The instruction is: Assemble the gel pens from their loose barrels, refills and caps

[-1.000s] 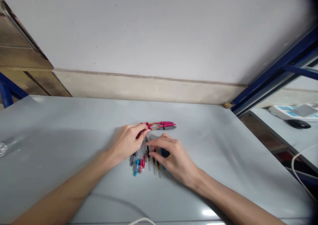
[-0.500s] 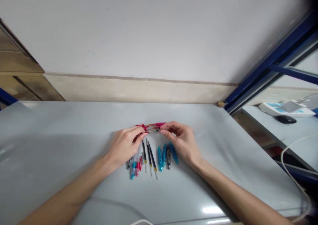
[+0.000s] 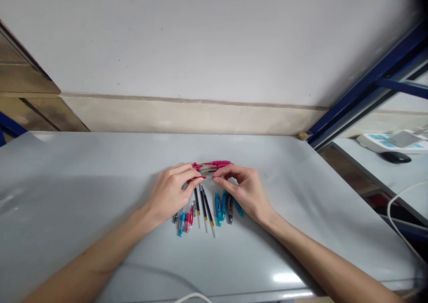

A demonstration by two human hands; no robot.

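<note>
A thin red pen refill (image 3: 205,177) with a pale end spans the gap between my hands. My left hand (image 3: 171,189) pinches its red end, and my right hand (image 3: 245,189) closes thumb and finger on the pale end. Whether a small spring sits there is too small to tell. Just beyond the fingertips lie pink pen parts (image 3: 222,163) and thin refills. On the near side are several black refills (image 3: 207,207), lying side by side. Clear pen barrels (image 3: 187,220) with blue, red and dark ends lie partly under my left hand. Blue grip sections (image 3: 218,208) and a grey one (image 3: 230,209) lie beside my right hand.
The grey tabletop (image 3: 83,231) meets a pale wall at the back. A blue metal frame (image 3: 364,84) rises at the right. Past it, a black mouse (image 3: 395,157) and a white device (image 3: 384,142) sit on another surface. A white cable (image 3: 397,231) hangs there.
My hands have come slightly nearer than the pink parts, which show more beyond them. The red refill is now visible between my fingertips. The view has shifted a little.
</note>
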